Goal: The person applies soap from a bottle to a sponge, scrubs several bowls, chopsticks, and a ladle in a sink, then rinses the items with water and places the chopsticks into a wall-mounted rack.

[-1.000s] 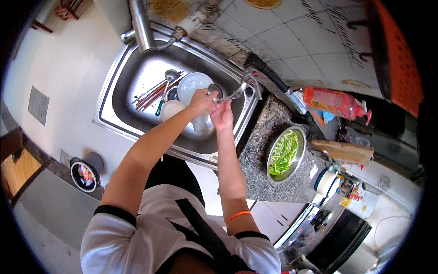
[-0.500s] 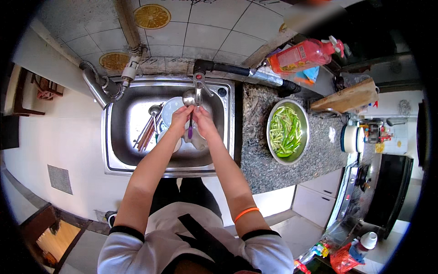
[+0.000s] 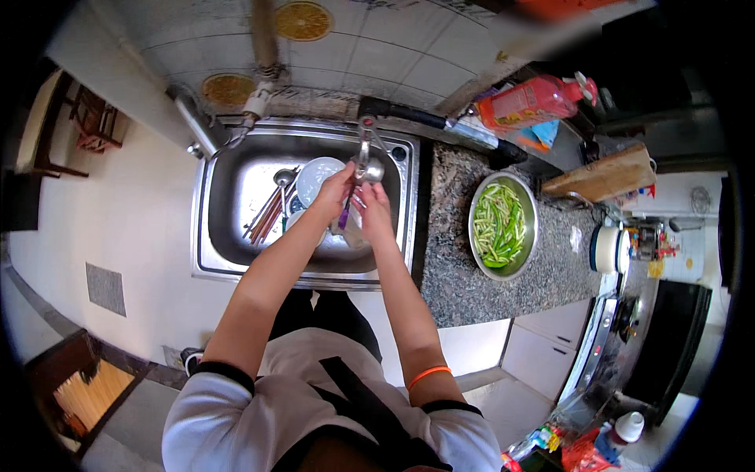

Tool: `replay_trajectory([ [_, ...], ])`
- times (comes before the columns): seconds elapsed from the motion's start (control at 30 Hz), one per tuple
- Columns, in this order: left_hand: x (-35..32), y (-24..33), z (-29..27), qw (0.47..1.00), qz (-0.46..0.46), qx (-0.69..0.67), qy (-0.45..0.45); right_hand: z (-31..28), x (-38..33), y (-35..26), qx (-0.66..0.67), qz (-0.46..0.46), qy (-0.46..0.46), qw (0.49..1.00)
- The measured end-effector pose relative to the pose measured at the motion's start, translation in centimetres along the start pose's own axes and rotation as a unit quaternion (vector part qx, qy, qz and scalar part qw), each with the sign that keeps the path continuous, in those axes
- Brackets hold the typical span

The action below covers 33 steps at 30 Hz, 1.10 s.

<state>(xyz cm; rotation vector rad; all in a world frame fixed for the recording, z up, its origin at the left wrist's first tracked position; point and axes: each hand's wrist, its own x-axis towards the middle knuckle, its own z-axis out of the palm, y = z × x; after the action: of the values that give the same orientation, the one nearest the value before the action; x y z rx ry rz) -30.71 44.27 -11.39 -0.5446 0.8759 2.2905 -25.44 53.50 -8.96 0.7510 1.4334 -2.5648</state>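
Note:
Both my hands are together over the steel sink (image 3: 224,228), right under the tap (image 3: 366,161). My left hand (image 3: 334,193) and my right hand (image 3: 373,208) hold a thin purple utensil (image 3: 346,212) between them; what kind it is I cannot tell. Below the hands lie a white plate (image 3: 314,175), a ladle (image 3: 283,177), a bundle of chopsticks (image 3: 263,216) and a bowl half hidden by my arm.
On the speckled stone counter (image 3: 456,291) stands a metal bowl of cut green vegetables (image 3: 502,226). A red bottle (image 3: 535,102) and a wooden cutting board (image 3: 602,175) lie at the back right. A stove (image 3: 629,315) is at far right.
The view has swung so the sink now sits centred. My hands have stayed joined under the tap, and the purple utensil now shows between them.

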Motion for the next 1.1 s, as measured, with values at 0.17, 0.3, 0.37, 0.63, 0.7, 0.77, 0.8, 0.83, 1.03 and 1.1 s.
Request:
replay_trajectory([
  [0.17,-2.2,1.1,0.1,0.998,0.010,-0.029,-0.062,0.1,-1.9,-0.7,0.051,0.013,-0.013,0.999],
  [0.3,-4.3,1.3,-0.3,0.992,0.005,-0.034,-0.122,0.0,-3.5,-0.8,0.048,0.025,-0.008,0.998],
  [0.37,-5.5,0.8,-0.5,0.994,0.009,-0.027,-0.106,0.0,-4.4,-0.9,0.005,0.025,0.005,1.000],
  [0.63,-8.9,0.1,-2.4,0.993,-0.015,-0.070,-0.092,-0.2,-6.4,3.4,-0.460,-0.114,0.056,0.879],
  [0.7,-11.0,1.1,-1.6,0.992,-0.013,-0.053,-0.110,0.0,-6.4,2.5,-0.547,-0.102,-0.008,0.831],
  [0.77,-12.4,1.9,-2.1,0.991,0.020,0.041,-0.127,3.3,-8.3,0.1,-0.571,-0.135,-0.009,0.810],
  [0.8,-12.9,2.3,-2.1,0.986,0.030,0.088,-0.138,4.2,-9.1,-1.1,-0.584,-0.148,-0.003,0.798],
  [0.83,-13.3,2.8,-1.6,0.981,0.038,0.131,-0.141,3.8,-8.9,-2.1,-0.612,-0.149,-0.019,0.777],
  [1.03,-11.8,4.3,-3.2,0.950,0.107,0.294,-0.014,4.5,-10.5,-14.0,-0.684,-0.223,-0.077,0.691],
  [1.1,-10.7,4.4,-7.1,0.915,0.139,0.373,0.066,11.1,-15.8,-21.2,-0.650,-0.261,-0.097,0.707],
])
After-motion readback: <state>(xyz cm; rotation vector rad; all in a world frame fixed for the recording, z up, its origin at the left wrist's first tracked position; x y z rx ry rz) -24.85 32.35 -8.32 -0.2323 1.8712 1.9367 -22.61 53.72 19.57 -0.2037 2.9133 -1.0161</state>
